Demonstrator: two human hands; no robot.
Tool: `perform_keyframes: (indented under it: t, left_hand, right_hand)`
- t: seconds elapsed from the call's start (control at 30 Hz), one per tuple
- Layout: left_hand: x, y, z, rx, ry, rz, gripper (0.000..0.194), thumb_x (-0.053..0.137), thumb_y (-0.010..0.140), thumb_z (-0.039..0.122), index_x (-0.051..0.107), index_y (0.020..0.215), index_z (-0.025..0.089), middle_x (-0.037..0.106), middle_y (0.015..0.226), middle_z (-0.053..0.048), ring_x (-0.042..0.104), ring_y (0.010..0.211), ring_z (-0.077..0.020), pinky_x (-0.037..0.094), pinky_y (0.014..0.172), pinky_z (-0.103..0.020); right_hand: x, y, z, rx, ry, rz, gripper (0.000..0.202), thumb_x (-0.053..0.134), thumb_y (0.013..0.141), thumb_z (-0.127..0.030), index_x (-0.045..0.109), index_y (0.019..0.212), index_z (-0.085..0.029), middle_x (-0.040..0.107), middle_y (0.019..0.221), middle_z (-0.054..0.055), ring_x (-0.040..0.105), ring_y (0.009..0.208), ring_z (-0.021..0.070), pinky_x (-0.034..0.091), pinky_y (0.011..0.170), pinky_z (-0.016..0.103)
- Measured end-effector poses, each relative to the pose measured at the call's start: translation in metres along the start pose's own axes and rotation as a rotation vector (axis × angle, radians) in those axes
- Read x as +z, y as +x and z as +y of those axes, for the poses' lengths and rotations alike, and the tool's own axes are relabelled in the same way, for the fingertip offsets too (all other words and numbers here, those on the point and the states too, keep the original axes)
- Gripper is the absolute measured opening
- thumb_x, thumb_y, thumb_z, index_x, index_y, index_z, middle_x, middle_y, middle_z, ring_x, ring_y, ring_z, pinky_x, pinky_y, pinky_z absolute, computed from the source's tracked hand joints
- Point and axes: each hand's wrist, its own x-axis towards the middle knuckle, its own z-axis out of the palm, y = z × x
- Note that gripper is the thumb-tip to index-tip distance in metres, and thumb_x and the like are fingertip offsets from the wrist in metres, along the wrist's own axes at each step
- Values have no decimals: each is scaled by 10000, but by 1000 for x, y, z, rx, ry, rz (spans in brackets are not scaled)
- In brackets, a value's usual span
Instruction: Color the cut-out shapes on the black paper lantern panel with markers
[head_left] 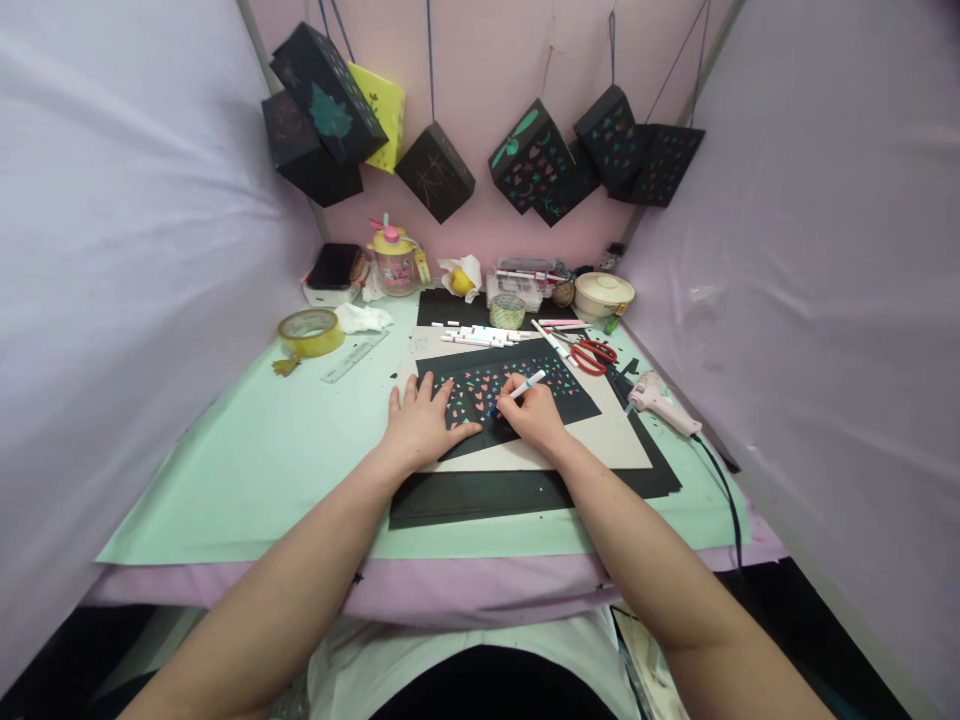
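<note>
My right hand (527,410) grips a white marker pen (527,384), its blue tip down at a sheet of black paper (510,432). Small coloured hearts, stars and other shapes cover much of that sheet. Fingers spread, my left hand (421,424) lies flat on the sheet's left edge and the board beside it. Under the sheet is a pale grey board (611,440), resting on more black sheets (480,500). Several white markers (480,337) lie just beyond the sheet, near red-handled scissors (592,357).
A pink glue gun (664,404) with a black cord is at the right. Yellow tape (310,332) and a clear ruler (356,356) lie left. A drink bottle (394,262), a tape roll (507,311) and a lidded bowl (604,294) stand behind. Black boxes (435,172) hang above.
</note>
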Motion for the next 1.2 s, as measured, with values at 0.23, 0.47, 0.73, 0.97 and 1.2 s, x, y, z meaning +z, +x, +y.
perform_keyframes:
  t: [0.23, 0.47, 0.73, 0.97, 1.2]
  left_hand:
    - [-1, 0, 1, -10, 0, -10, 919, 339, 729, 820, 330, 1432, 229, 232, 1517, -114, 122, 1392, -373, 120, 1084, -548]
    - [-2, -1, 2, -9, -4, -8, 916, 349, 731, 814, 337, 1428, 220, 235, 1515, -124, 131, 1391, -371, 125, 1083, -554]
    - [-4, 0, 2, -16, 6, -24, 921, 348, 728, 817, 328, 1433, 225, 223, 1521, -111, 124, 1393, -370, 124, 1087, -546]
    - [0, 0, 1, -6, -2, 1, 923, 342, 725, 822, 336, 1429, 226, 240, 1513, -122, 133, 1392, -367, 126, 1085, -554]
    - [1, 1, 0, 2, -6, 7, 924, 328, 726, 825, 345, 1425, 221, 246, 1508, -134, 140, 1389, -372, 132, 1081, -564]
  right_hand:
    - [0, 0, -1, 12, -4, -5, 96, 486, 735, -206, 508, 642, -209, 579, 548, -38, 518, 534, 116, 379, 572, 216]
    - [-2, 0, -2, 11, -7, -6, 97, 483, 723, -208, 497, 627, -209, 568, 530, -41, 502, 511, 112, 368, 555, 216]
    - [-2, 0, -1, 11, -1, -7, 92, 486, 721, -207, 499, 631, -209, 571, 532, -43, 507, 515, 113, 370, 557, 218]
    - [-1, 0, -1, 0, 16, -17, 96, 478, 739, -209, 515, 650, -210, 579, 553, -39, 516, 535, 114, 372, 568, 219]
    - [-2, 0, -4, -1, 7, -12, 90, 480, 737, -202, 515, 655, -211, 573, 553, -41, 514, 537, 115, 368, 570, 219]
